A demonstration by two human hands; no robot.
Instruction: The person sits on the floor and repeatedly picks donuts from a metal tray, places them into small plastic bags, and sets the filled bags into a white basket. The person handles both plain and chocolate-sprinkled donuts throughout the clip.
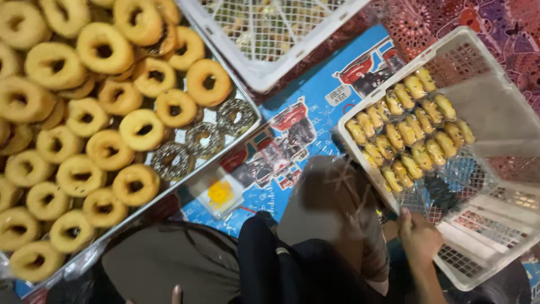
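The right hand [419,233] rests at the near rim of a white plastic crate [495,101] on the right side. Its fingers seem to curl on the rim, but the view is dim there and I cannot tell if they really grip it. Inside the crate, at its left part, lies a block of small yellow oval pastries [408,129], packed in close rows and touching each other. The other part of the crate floor is bare lattice, and the patterned surface shows through it.

Of the left hand [176,294] only a fingertip shows at the bottom edge, so its state cannot be told.

On the left side a large metal tray [247,121] holds many ring donuts [104,48], golden and plain, piled partly one over another. Near the right corner of the tray lie three donuts with dark sprinkled topping [205,138], side by side.

Just below the tray corner lies a small clear plastic package [218,193], square, with a yellow piece inside. Under everything lies a blue sheet [332,84] with printed pictures in red and black and a small white label, rectangular, near the upper middle. A second white crate [270,34] stands at the top centre. A red patterned cloth [506,28] is at the top right
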